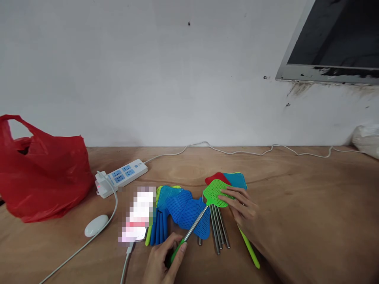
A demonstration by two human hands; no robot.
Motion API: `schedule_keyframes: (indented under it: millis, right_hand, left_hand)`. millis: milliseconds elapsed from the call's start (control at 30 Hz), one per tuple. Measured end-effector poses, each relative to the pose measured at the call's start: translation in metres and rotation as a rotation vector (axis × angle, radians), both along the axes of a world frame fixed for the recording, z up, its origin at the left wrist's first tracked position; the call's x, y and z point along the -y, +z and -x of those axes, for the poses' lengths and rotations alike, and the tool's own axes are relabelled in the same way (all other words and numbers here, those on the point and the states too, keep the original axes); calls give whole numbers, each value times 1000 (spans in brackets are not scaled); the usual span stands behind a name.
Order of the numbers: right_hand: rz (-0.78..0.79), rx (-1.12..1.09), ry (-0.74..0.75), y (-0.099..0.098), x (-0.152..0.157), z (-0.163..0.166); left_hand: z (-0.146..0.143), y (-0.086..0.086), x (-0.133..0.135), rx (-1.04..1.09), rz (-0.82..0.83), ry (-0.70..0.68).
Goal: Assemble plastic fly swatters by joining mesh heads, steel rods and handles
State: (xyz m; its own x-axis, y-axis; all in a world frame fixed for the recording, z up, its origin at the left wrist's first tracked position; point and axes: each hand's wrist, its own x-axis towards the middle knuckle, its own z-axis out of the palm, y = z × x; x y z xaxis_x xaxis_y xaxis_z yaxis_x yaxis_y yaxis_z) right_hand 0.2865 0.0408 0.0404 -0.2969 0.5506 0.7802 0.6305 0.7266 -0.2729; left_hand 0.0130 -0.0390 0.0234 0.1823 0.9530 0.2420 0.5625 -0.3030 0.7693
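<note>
A green fly swatter [216, 192] with a metal rod lies slantwise between my hands. My left hand [166, 256] is closed around its green handle. The fingers of my right hand [241, 205] rest over its mesh head at the right edge; the thumb is hidden. Under and beside it are several blue swatter heads [192, 213], with blue handles [159, 228] to their left. Several bare metal rods [219, 228] lie below the green head. A red swatter head [217, 178] and a teal one [237, 180] show behind it. Below my right hand is a yellow-green handle [250, 248].
A lit phone [139, 217], blurred out, lies left of the swatters with a cable plugged in. Farther left are a white mouse-shaped object [96, 225], a power strip [127, 173] and a red plastic bag [47, 169]. A thin white cord [231, 152] runs along the wall.
</note>
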Motion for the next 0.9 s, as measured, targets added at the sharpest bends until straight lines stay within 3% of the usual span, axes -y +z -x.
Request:
schedule_keyframes:
  millis: [533, 900]
  right_hand:
    - [-20, 27, -14, 6, 4, -2]
    - [-25, 111, 190, 6, 8, -11]
  left_hand:
    - [3, -3, -1, -71, -30, -40]
    - [0, -10, 0, -132, -6, -75]
